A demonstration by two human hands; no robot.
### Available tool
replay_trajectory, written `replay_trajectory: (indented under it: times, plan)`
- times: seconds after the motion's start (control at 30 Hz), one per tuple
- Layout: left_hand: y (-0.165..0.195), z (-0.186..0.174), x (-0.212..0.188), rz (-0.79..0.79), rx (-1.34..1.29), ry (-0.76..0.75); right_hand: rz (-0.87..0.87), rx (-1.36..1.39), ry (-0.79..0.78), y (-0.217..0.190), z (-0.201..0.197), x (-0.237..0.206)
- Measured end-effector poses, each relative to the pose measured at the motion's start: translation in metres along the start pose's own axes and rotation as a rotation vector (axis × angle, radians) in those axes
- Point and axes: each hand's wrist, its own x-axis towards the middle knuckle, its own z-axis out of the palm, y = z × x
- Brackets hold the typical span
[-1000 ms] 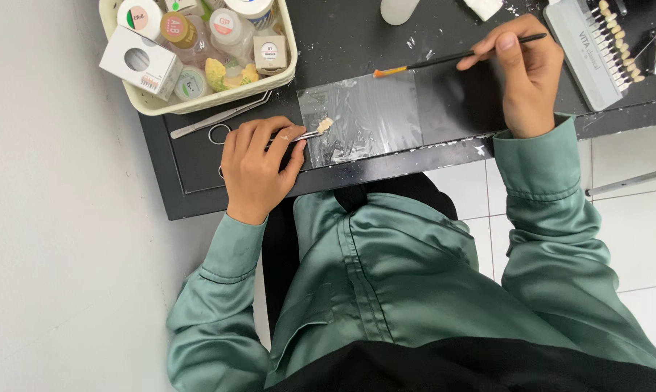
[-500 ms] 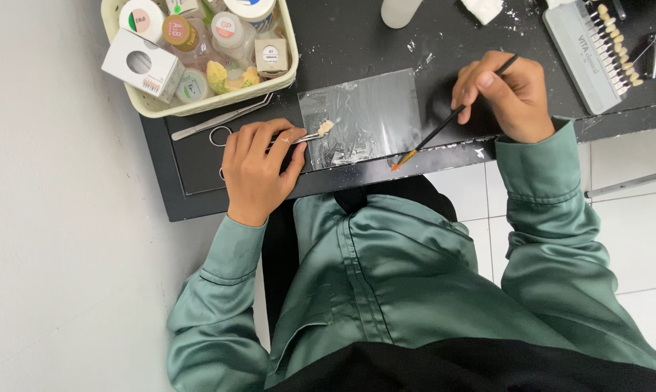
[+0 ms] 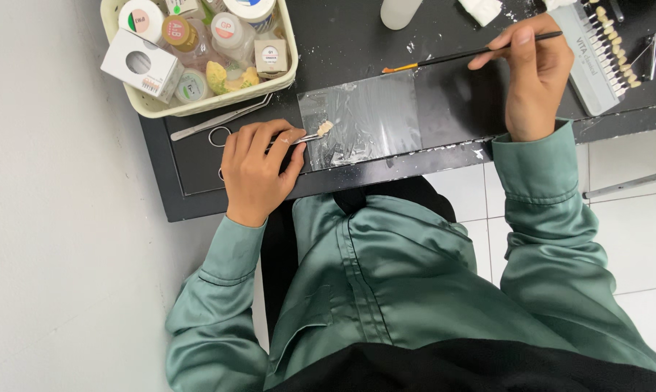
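Note:
My left hand grips a metal clamp tool whose tip holds a small cream tooth piece over the left edge of a clear glass slab on the black desk. My right hand holds a thin black brush with an orange tip, lying almost level above the slab's far edge, its tip pointing left. Both sleeves are green.
A cream basket of small jars and boxes stands at the desk's far left. Metal scissors-like forceps lie beside it. A tooth shade guide rests at the far right, a white bottle at the back. White tiled floor lies below.
My right hand swung the brush from level down toward the slab's near right corner, then lifted it back up to level at the slab's far edge. The left hand has stayed put.

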Motion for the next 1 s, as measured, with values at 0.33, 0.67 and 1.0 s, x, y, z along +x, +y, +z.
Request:
replay_trajectory:
  times: [0.33, 0.67, 1.0]
  plan:
    - [-0.001, 0.001, -0.002, -0.001, -0.002, -0.001, 0.101, 0.055, -0.095, -0.003, -0.001, -0.002]
    - [-0.003, 0.000, -0.001, -0.003, 0.004, -0.008, 0.005, -0.014, -0.162, -0.007, 0.002, -0.002]
    - [-0.005, 0.001, -0.002, -0.003, -0.010, -0.015, 0.115, 0.032, -0.290, -0.014, 0.005, 0.000]
